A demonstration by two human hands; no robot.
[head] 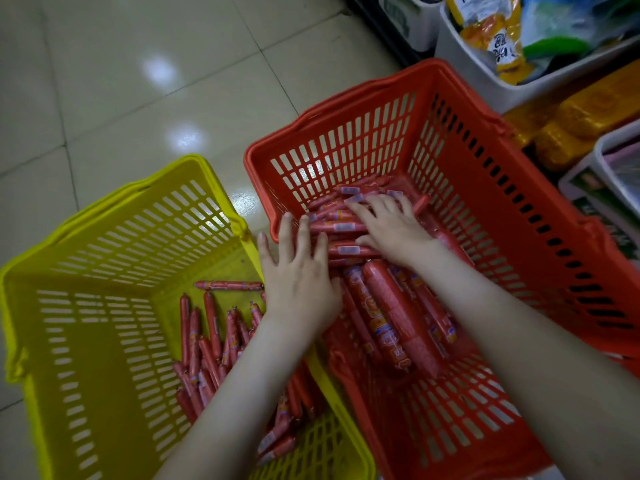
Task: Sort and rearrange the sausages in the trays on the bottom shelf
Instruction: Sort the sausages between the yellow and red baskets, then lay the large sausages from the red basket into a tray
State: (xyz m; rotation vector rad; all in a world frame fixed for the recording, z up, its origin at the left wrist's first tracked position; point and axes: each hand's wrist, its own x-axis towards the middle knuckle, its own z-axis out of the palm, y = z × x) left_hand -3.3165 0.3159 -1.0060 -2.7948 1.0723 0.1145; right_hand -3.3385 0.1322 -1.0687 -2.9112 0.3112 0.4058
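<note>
Two plastic baskets stand on the floor. The yellow basket (104, 258) on the left holds several thin red sausages (204, 341). The red basket (485, 188) on the right holds a pile of small sausages (341, 225) at its far end and thick, long sausages (391, 306) nearer me. My left hand (298, 271) hovers over the red basket's left rim, fingers straight and spread, touching the pile's edge. My right hand (388, 226) lies flat on the small sausages inside the red basket, its fingers spread over them.
Shiny tiled floor (138, 81) spreads behind and left of the baskets. At the right, white trays (485, 77) hold packaged snacks, and yellow packets (571, 123) lie on the bottom shelf. Another white tray (613, 168) sits at the right edge.
</note>
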